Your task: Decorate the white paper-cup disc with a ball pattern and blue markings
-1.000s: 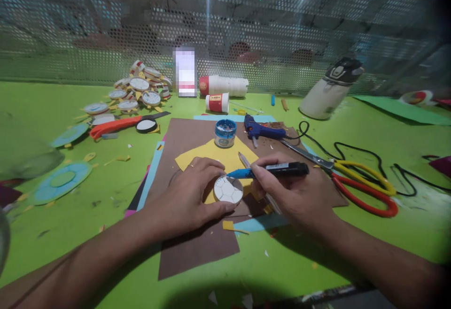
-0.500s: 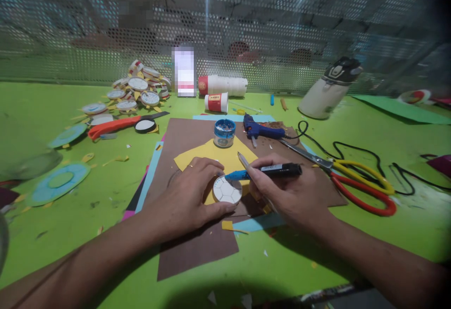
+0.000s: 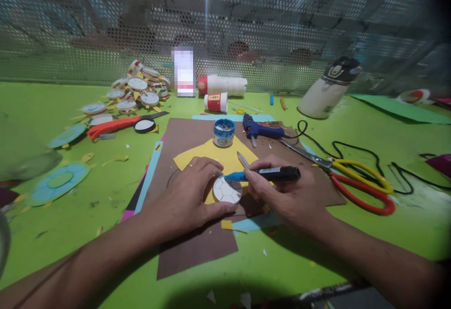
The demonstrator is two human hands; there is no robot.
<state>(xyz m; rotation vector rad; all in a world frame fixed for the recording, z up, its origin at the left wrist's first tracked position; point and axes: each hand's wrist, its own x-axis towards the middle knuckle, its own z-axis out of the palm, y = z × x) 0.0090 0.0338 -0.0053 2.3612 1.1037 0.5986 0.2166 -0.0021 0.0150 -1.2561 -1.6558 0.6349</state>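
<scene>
White disc (image 3: 225, 192) between left fingers (image 3: 208, 164) and thumb (image 3: 221, 209)

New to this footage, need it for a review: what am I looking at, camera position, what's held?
No machine: a person's bare hands, seen from one head-worn camera looking forward and down. The left hand holds a white disc with dark lines; the right hand holds a black marker, its blue tip at the disc. On the green table lie brown paper, yellow paper, a blue glue gun and scissors. An open jar stands ahead.
</scene>
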